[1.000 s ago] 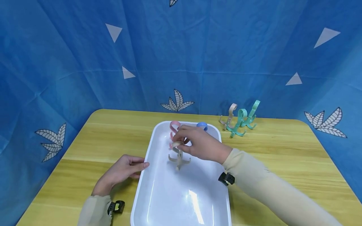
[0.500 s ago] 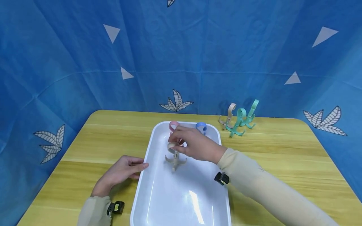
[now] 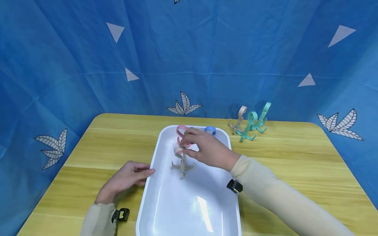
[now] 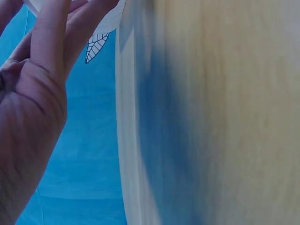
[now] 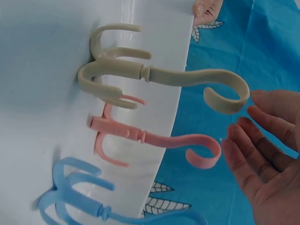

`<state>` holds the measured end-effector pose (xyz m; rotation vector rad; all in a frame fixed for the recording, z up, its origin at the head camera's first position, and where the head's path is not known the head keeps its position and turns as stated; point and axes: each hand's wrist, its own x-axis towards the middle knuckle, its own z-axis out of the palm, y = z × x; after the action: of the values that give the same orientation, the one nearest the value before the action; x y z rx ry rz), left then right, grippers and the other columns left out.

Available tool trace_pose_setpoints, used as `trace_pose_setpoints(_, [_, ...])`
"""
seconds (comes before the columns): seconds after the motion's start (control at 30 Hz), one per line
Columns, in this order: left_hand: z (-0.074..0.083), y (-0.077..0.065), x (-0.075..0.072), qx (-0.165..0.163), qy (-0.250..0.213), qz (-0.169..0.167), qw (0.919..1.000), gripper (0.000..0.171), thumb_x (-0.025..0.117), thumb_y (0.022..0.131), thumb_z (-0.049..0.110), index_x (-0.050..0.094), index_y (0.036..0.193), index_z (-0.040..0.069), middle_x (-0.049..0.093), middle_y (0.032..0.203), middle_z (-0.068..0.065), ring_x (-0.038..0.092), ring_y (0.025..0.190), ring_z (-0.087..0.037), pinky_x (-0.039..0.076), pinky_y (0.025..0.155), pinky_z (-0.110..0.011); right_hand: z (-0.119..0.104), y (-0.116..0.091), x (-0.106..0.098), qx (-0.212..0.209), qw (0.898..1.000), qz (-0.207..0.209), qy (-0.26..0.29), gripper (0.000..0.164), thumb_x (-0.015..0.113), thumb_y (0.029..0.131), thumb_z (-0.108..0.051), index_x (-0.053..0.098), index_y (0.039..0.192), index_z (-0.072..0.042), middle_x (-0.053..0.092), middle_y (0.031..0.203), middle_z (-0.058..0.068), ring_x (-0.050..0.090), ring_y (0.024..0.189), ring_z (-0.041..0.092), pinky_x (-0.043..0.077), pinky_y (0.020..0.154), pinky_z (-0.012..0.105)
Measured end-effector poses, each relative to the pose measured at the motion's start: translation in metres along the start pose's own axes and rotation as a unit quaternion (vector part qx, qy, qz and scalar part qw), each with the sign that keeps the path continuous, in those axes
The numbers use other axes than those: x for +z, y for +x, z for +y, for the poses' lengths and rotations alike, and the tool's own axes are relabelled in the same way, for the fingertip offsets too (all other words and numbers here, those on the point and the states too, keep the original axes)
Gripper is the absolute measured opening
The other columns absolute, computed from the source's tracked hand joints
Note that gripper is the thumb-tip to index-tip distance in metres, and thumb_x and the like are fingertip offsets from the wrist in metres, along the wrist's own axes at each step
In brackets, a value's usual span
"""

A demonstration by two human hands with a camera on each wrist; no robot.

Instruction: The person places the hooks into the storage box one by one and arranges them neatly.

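A beige swivel hook with several upturned prongs (image 3: 182, 166) stands upright in the white tray (image 3: 177, 206). My right hand (image 3: 208, 147) is at its curled top; the right wrist view shows the fingers (image 5: 241, 164) spread and loose, with a fingertip at or very near the curl. Behind it stand a pink hook (image 5: 164, 139), partly hidden by my hand in the head view, and a blue hook (image 5: 79, 199). My left hand (image 3: 128, 178) holds the tray's left edge, its thumb over the rim and its other fingers outside.
Beyond the tray's far right corner, a pale pinkish hook (image 3: 240, 118) and two green hooks (image 3: 249, 127) stand on the wooden table (image 3: 295, 164). A blue patterned cloth (image 3: 236, 59) hangs behind the table and at both sides.
The beige hook has shifted slightly left and stands on the tray floor. My right hand has loosened from its curl and drawn slightly right. The left hand stays at the tray edge.
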<state>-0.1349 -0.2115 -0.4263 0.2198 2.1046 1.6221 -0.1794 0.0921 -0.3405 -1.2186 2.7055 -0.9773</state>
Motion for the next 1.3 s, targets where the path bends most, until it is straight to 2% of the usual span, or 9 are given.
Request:
trace_pose_setpoints(0.13, [0.000,0.000,-0.001,0.000,0.000,-0.004,1.0000,0.051,0.065,0.098,0.026,0.056,0.127,-0.015,0.065,0.117,-0.024,0.067,0.100,-0.029,0.058,0.080,-0.038,0.003,-0.006,-0.004,0.006,1.000,0.006,-0.010,0.017,0.072,0.092,-0.017,0.071,0.109,-0.015,0.059,0.110,-0.007,0.058,0.099,0.011,0.052,0.084,0.027])
trace_pose_setpoints(0.27, [0.000,0.000,-0.001,0.001,-0.004,-0.003,1.0000,0.052,0.065,0.098,0.026,0.056,0.128,-0.015,0.065,0.118,-0.024,0.067,0.101,-0.030,0.058,0.080,-0.038,0.008,-0.013,-0.010,0.019,0.999,0.024,-0.011,0.019,0.071,0.093,-0.017,0.070,0.112,-0.012,0.061,0.106,-0.004,0.058,0.094,0.010,0.051,0.081,0.029])
trace_pose_setpoints(0.53, [0.001,-0.001,-0.001,-0.003,-0.015,-0.005,0.9999,0.053,0.065,0.097,0.026,0.055,0.127,-0.017,0.064,0.118,-0.026,0.067,0.100,-0.031,0.058,0.080,-0.038,0.016,-0.028,-0.024,0.063,0.996,0.063,0.027,0.026,0.070,0.093,-0.012,0.065,0.118,-0.008,0.062,0.101,-0.001,0.062,0.090,0.013,0.055,0.079,0.031])
trace_pose_setpoints(0.77, [0.001,0.000,0.000,0.003,-0.015,-0.013,0.9998,0.052,0.065,0.098,0.026,0.056,0.127,-0.016,0.065,0.116,-0.026,0.068,0.098,-0.031,0.059,0.080,-0.039,0.033,-0.045,-0.036,0.119,0.986,0.095,0.069,0.033,0.064,0.096,-0.009,0.058,0.128,-0.003,0.066,0.111,0.007,0.064,0.098,0.022,0.055,0.088,0.043])
trace_pose_setpoints(1.0, [0.001,0.001,-0.001,0.003,-0.013,-0.008,0.9999,0.052,0.065,0.098,0.026,0.057,0.127,-0.016,0.065,0.115,-0.025,0.068,0.098,-0.030,0.059,0.079,-0.038,0.047,-0.058,-0.045,0.119,0.983,0.141,0.023,0.025,0.065,0.095,-0.007,0.062,0.120,-0.003,0.063,0.112,0.008,0.063,0.100,0.024,0.053,0.089,0.046])
trace_pose_setpoints(1.3, [0.001,0.001,0.000,0.001,-0.005,-0.005,1.0000,0.051,0.065,0.097,0.027,0.058,0.126,-0.014,0.066,0.116,-0.023,0.068,0.099,-0.029,0.059,0.080,-0.038,0.065,-0.068,-0.058,0.143,0.965,0.220,-0.006,0.022,0.063,0.098,-0.014,0.064,0.116,-0.002,0.061,0.107,0.007,0.060,0.102,0.025,0.051,0.090,0.045])
